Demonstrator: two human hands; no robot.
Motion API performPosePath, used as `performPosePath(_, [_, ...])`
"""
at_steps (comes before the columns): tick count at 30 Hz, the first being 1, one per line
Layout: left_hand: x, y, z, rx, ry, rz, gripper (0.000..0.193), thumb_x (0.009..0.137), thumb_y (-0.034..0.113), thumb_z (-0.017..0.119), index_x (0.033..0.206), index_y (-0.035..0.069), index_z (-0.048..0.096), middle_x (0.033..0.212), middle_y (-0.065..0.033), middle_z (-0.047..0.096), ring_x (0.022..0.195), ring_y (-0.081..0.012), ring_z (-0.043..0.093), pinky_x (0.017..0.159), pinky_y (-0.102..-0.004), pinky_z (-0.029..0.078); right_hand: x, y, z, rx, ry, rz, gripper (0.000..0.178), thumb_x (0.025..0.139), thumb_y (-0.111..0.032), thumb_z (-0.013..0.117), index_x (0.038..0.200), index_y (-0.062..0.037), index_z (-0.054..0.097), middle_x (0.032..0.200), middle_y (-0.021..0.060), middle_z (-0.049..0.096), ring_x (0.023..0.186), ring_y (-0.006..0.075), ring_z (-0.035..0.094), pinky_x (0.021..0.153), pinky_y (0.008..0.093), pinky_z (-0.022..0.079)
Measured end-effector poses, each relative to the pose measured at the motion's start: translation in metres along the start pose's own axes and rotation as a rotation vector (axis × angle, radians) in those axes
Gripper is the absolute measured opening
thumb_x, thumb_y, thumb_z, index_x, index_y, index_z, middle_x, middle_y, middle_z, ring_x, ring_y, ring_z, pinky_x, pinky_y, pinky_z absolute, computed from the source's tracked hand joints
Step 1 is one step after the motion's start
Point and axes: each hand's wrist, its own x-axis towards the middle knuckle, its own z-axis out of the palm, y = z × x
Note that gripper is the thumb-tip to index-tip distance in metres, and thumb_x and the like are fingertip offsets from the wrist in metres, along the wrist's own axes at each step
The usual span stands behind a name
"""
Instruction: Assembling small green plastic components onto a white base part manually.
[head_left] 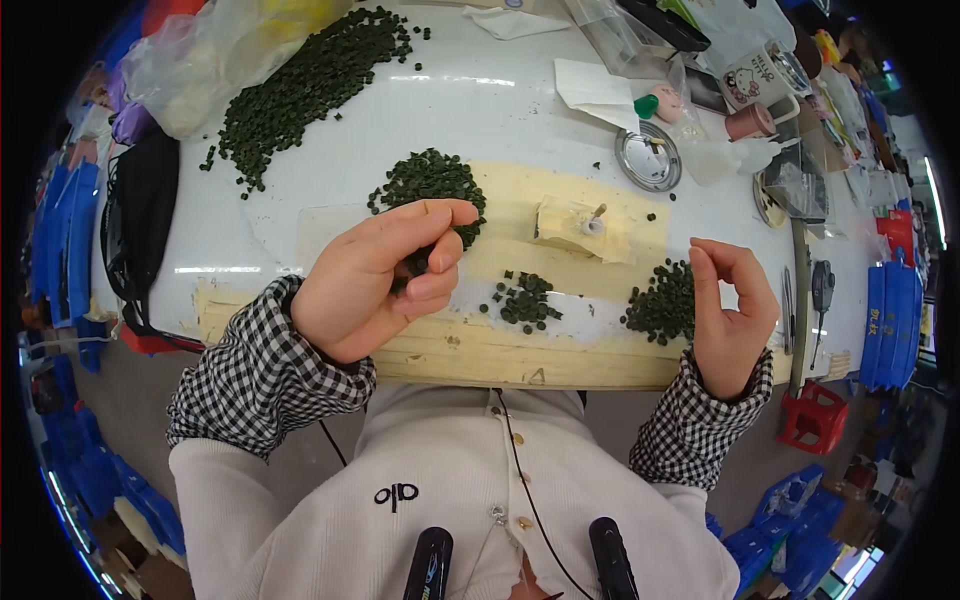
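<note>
- The left hand (375,285) is raised above the near edge of the white table (480,100), its fingers curled inward and thumb laid over them; small dark green pieces (418,262) show between the fingers, so it is closed loosely on a few of them.
- Just beyond the left hand's fingertips lies a round heap of dark green pieces (430,180), partly hidden by the thumb.
- The right hand (735,310) is held up with thumb and forefinger pinched together and the other fingers bent (whether anything sits in the pinch I cannot tell).
- Just to the left of the right hand lies a second heap of green pieces (663,302), almost touching its fingertips.
- Between the two hands sits a smaller scatter of green pieces (522,300).
- Beyond that scatter, a small fixture with an upright pin (594,222) rests on a pale yellow pad.
- Far beyond the left hand a long spill of green pieces (300,90) runs toward a clear plastic bag (205,60).
- Beyond the right hand lies a round metal lid (648,157), with a mug (758,72) farther off.
</note>
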Motion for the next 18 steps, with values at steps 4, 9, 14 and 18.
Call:
performPosePath(4, [0.009, -0.007, 0.011, -0.007, -0.137, -0.094, 0.029, 0.101, 0.019, 0.04, 0.119, 0.0, 0.051, 0.078, 0.0027, 0.043, 0.06, -0.0054, 0.037, 0.052, -0.0191, 0.032, 0.0, 0.018, -0.006, -0.199, -0.185, -0.044, 0.007, 0.078, 0.0, 0.069, 0.084, 0.0002, 0.065, 0.077, 0.0101, 0.062, 0.073, 0.0254, 0.056, 0.067, 0.0334, 0.046])
performPosePath(9, [0.013, -0.02, 0.038, -0.09, -0.161, -0.163, 0.035, 0.099, 0.013, 0.039, 0.126, -0.008, 0.047, 0.082, 0.0009, 0.042, 0.065, -0.0077, 0.039, 0.058, -0.0211, 0.033, 0.002, 0.031, 0.0, -0.314, -0.266, -0.102, 0.008, 0.075, -0.003, 0.07, 0.081, -0.002, 0.065, 0.077, 0.0075, 0.06, 0.076, 0.0264, 0.053, 0.069, 0.0352, 0.045])
performPosePath(14, [0.022, -0.018, 0.035, -0.073, -0.232, -0.134, 0.03, 0.101, 0.014, 0.037, 0.123, -0.003, 0.05, 0.075, 0.0012, 0.048, 0.058, -0.0069, 0.041, 0.051, -0.0205, 0.033, 0.003, 0.031, 0.003, -0.351, -0.255, -0.165, 0.009, 0.074, -0.005, 0.072, 0.081, -0.0025, 0.066, 0.078, 0.0061, 0.059, 0.076, 0.0256, 0.053, 0.069, 0.0345, 0.045])
performPosePath(18, [0.03, -0.022, 0.017, -0.011, -0.249, -0.106, 0.03, 0.103, 0.019, 0.037, 0.119, -0.001, 0.054, 0.074, 0.0015, 0.05, 0.055, -0.0052, 0.04, 0.05, -0.0202, 0.033, -0.008, 0.024, 0.007, -0.445, -0.192, -0.264, 0.012, 0.071, -0.004, 0.072, 0.082, -0.0026, 0.067, 0.079, 0.0044, 0.059, 0.078, 0.0235, 0.054, 0.07, 0.0352, 0.044])
